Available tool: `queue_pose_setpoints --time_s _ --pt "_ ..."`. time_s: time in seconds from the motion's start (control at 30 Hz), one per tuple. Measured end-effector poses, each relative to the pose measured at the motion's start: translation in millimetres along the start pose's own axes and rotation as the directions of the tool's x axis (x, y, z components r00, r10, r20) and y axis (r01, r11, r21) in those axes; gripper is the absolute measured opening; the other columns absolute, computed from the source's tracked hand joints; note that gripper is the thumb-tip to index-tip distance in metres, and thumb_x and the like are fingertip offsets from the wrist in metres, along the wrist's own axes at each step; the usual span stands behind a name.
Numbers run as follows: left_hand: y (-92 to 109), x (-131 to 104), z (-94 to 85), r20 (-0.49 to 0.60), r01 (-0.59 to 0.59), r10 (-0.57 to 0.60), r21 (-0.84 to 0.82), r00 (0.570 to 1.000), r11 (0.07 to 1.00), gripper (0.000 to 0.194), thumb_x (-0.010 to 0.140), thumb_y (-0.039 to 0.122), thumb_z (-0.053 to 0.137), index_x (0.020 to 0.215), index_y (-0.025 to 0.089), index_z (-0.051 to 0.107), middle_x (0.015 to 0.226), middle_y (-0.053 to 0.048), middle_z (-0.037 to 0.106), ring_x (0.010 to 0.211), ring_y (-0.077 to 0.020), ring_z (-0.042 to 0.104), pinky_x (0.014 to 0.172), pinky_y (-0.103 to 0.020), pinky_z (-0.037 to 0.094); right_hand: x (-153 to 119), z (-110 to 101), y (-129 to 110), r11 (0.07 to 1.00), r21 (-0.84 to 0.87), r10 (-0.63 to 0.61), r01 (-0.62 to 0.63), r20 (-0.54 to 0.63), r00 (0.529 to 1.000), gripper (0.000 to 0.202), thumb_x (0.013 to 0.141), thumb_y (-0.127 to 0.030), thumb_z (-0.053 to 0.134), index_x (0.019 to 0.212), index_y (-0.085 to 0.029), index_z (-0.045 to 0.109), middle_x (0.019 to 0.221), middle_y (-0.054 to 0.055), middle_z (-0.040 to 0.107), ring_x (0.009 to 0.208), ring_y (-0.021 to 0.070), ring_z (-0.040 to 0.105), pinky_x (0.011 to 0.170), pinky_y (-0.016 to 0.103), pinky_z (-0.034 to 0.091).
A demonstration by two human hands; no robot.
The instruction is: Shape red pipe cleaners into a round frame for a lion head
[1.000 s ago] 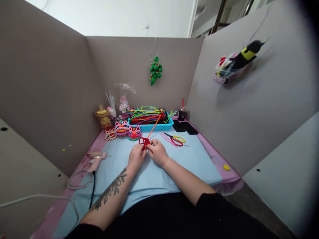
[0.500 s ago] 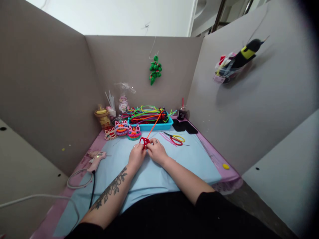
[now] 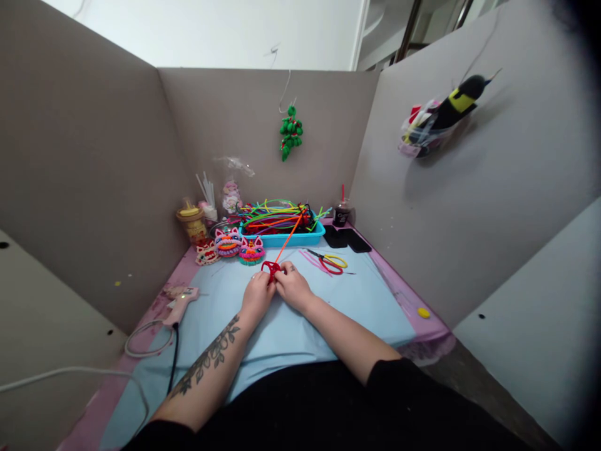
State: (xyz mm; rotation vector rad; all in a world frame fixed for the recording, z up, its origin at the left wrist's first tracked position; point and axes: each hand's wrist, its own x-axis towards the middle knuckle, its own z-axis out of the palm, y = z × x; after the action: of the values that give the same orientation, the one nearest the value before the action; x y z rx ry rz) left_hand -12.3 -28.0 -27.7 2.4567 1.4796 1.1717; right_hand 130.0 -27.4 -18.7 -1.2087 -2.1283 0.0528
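Both my hands meet over the middle of the blue-covered table around a small red shape of bent pipe cleaners (image 3: 271, 268). My left hand (image 3: 258, 293) is closed on its left side, fingertips pinching the lower edge. From the right, my right hand (image 3: 292, 286) pinches the same piece, its fingers nearly touching those of the left. An orange pipe cleaner (image 3: 288, 241) sticks up from the red piece toward the back right. My fingers hide the lower part of the piece.
A blue tray (image 3: 282, 239) full of colourful pipe cleaners stands at the back. Finished animal-face pieces (image 3: 252, 250) sit left of it. Scissors (image 3: 331, 263) lie to the right, near dark phone-like slabs (image 3: 347, 238). A pink glue gun (image 3: 181, 305) with its cord lies at left. Grey panels surround the table.
The view has shifted very slightly. Both hands keep hold of the red piece in nearly the same place, with only slight finger movement.
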Motion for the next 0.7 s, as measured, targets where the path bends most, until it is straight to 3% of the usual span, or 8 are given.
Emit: queue_pose_setpoints --time_s 0.1,0.2,0.27,0.33,0.4,0.47,0.57,0.7 --pt "1 0 -0.4 -0.010 0.048 -0.049 -0.077 0.999 0.996 0.007 0.077 0.015 0.051 0.070 0.017 0.053 0.072 -0.005 0.055 0.073 -0.0188 0.051 0.067 -0.030 0.039 0 1 2 0.999 0.037 -0.013 0.014 -0.031 0.999 0.016 0.079 -0.015 0.050 0.087 -0.021 0.062 0.101 0.008 0.049 0.091 0.0196 0.049 0.078 0.031 0.046" --pt "0 2 -2.2 -0.024 0.195 -0.210 -0.276 0.978 0.941 0.009 0.077 0.022 0.054 0.070 0.017 0.058 0.071 -0.004 0.058 0.069 -0.0172 0.052 0.064 -0.028 0.037 -1 -1 6 0.987 0.151 -0.035 0.055 -0.132 0.991 0.024 0.079 -0.013 0.049 0.097 -0.022 0.060 0.104 0.008 0.049 0.094 0.0189 0.050 0.082 0.032 0.045" --pt "-2 4 -3.7 0.023 0.338 -0.375 -0.486 0.927 0.806 0.015 0.076 0.029 0.057 0.072 0.015 0.062 0.069 -0.004 0.060 0.066 -0.0161 0.053 0.062 -0.026 0.037 -1 -3 8 0.966 0.253 0.018 0.045 -0.241 0.970 0.029 0.080 -0.015 0.049 0.107 -0.022 0.055 0.104 0.008 0.049 0.091 0.0183 0.051 0.081 0.033 0.046" --pt "-5 7 -4.6 0.144 0.444 -0.498 -0.699 0.855 0.560 0.022 0.072 0.035 0.062 0.074 0.014 0.064 0.069 -0.004 0.062 0.065 -0.0150 0.054 0.061 -0.025 0.038 -1 -3 10 0.938 0.347 0.110 0.002 -0.303 0.947 0.025 0.081 -0.018 0.049 0.105 -0.021 0.054 0.098 0.007 0.050 0.085 0.0174 0.052 0.077 0.032 0.047" --pt "-7 9 -5.1 0.282 0.479 -0.537 -0.836 0.795 0.270 0.027 0.067 0.037 0.069 0.078 0.013 0.065 0.073 -0.004 0.064 0.067 -0.0140 0.056 0.061 -0.023 0.038 -1 -2 11 0.910 0.413 0.162 -0.032 -0.285 0.945 0.015 0.082 -0.020 0.049 0.094 -0.020 0.057 0.091 0.005 0.051 0.082 0.0165 0.052 0.072 0.030 0.046" --pt "-7 10 -5.1 0.377 0.472 -0.535 -0.880 0.756 0.047 0.029 0.061 0.035 0.074 0.080 0.014 0.066 0.079 -0.004 0.065 0.070 -0.0130 0.056 0.062 -0.022 0.039 0 2 10 0.890 0.453 0.170 -0.048 -0.234 0.957 0.010 0.082 -0.023 0.051 0.088 -0.020 0.059 0.088 0.004 0.051 0.082 0.0160 0.052 0.071 0.028 0.046" --pt "-5 10 -5.0 0.436 0.464 -0.530 -0.881 0.728 -0.088 0.029 0.057 0.031 0.078 0.079 0.016 0.067 0.081 -0.003 0.066 0.070 -0.0114 0.057 0.061 -0.021 0.039 2 7 8 0.873 0.482 0.191 -0.069 -0.208 0.959 0.012 0.079 -0.028 0.058 0.089 -0.021 0.061 0.089 0.004 0.050 0.084 0.0160 0.052 0.071 0.027 0.045" --pt "-2 9 -5.3 0.450 0.474 -0.516 -0.876 0.729 -0.094 0.028 0.058 0.030 0.078 0.080 0.016 0.067 0.083 -0.004 0.066 0.072 -0.0124 0.057 0.061 -0.022 0.040 4 9 5 0.861 0.499 0.236 -0.099 -0.220 0.947 0.008 0.079 -0.026 0.057 0.081 -0.020 0.061 0.088 0.004 0.050 0.084 0.0157 0.052 0.072 0.027 0.044"
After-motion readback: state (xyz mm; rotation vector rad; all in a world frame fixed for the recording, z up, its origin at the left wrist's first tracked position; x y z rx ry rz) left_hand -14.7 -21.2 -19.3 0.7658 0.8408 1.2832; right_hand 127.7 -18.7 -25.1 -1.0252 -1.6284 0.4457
